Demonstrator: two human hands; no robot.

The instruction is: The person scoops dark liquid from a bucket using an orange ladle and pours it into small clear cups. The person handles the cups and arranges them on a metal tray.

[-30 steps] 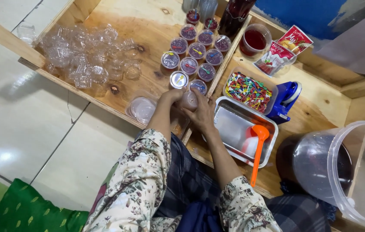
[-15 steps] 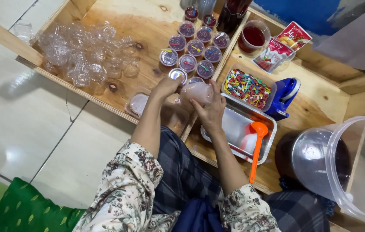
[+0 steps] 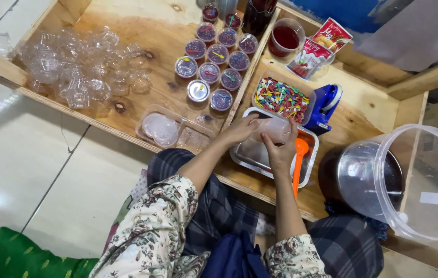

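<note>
A: The cup, a small clear plastic one, sits between both hands over the metal tray.

B: How is it gripped?

A: The left hand wraps its fingers around one side; the right hand has its fingers clamped on the other side. Held over the tray, any drip likely lands there, not on the wooden desk.

B: And nearby?

A: An orange spoon lies in the tray beside the right hand. Filled purple cups stand in rows ahead, empty cups are piled to the left, and a box of coloured spoons sits just beyond the tray.
</note>
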